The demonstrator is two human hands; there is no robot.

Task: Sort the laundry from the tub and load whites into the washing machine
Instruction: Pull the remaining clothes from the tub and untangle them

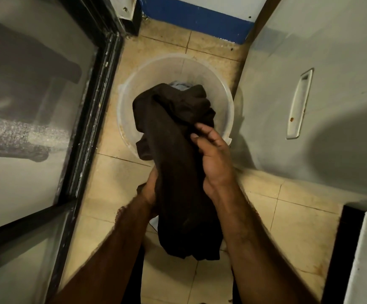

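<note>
Looking down from the head camera, both hands held a dark garment [178, 172] bunched above a translucent tub [126, 102] that stood on the tiled floor [287, 216]. The right hand [213, 159] pinched a fold of the cloth between curled fingers and thumb. The left hand [150, 189] gripped the garment lower down, its fingers wrapped into the fabric and mostly hidden. A light blue cloth [180, 86] lay inside the tub. A black-framed glass door [95, 106] stood to the left and a white appliance [309, 51] to the right.
</note>
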